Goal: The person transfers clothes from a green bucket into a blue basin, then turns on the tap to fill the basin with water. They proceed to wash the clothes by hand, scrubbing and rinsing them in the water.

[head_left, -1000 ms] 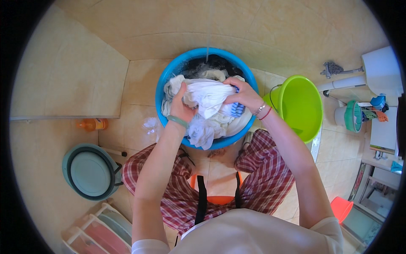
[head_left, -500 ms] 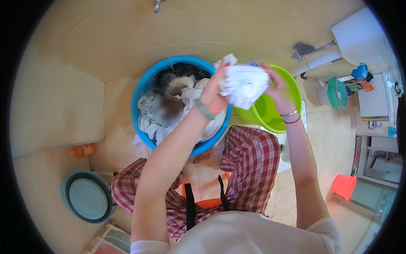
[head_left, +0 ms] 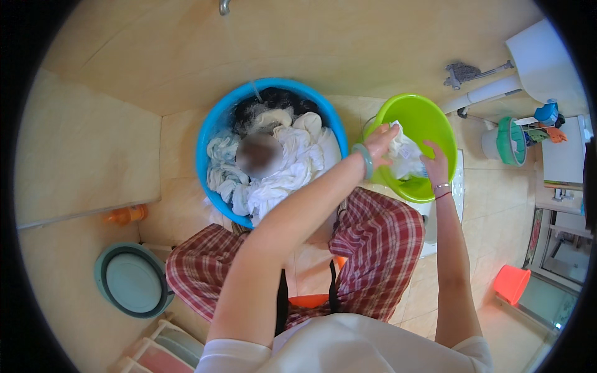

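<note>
White cloth [head_left: 407,158] has moved over to the green bucket [head_left: 431,118]. Left hand's [head_left: 378,148] at its nine o'clock, can't tell the grip; right hand's [head_left: 438,163] at three, fingers apart.

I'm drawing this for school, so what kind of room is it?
Probably a bathroom: there's a metal wall tap, a tiled floor and, at the right, what looks like a toilet cistern.

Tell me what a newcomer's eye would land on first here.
First, the lime-green bucket right of centre, with a white cloth at its mouth between the left hand and right hand. Next, left of it, the big blue basin heaped with pale laundry. Then the red plaid trousers below them.
</note>
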### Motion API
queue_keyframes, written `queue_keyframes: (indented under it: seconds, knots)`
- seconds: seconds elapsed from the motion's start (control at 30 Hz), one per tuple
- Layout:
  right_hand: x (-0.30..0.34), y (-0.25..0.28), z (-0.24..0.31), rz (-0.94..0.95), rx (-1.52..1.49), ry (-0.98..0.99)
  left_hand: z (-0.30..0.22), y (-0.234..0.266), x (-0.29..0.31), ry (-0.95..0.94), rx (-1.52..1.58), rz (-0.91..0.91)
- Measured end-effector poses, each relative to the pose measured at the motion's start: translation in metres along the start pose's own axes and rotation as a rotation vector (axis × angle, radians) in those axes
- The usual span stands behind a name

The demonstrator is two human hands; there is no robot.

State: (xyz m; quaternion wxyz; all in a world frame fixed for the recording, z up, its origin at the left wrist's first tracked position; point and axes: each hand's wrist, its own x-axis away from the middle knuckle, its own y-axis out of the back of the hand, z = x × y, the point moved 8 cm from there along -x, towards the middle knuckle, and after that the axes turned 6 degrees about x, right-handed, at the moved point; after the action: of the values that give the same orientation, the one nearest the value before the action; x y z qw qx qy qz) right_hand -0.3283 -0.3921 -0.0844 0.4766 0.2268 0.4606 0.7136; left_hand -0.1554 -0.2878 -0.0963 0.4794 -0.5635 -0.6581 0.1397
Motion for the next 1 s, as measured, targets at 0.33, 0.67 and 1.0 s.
queue_keyframes:
  seconds: [0.33,0.67,1.0]
  knots:
    - [0.004,-0.165,0.277,0.639,-0.161,0.550,-0.109,0.246,0.111,-0.305,-1.138,-0.496]
    - [0.003,-0.287,0.325,0.799,-0.384,0.371,-0.108,0.293,0.162,-0.308,-1.667,-0.731]
    - [-0.003,-0.260,0.335,0.623,-0.355,0.595,-0.248,0.179,0.259,-0.777,-0.675,-0.463]
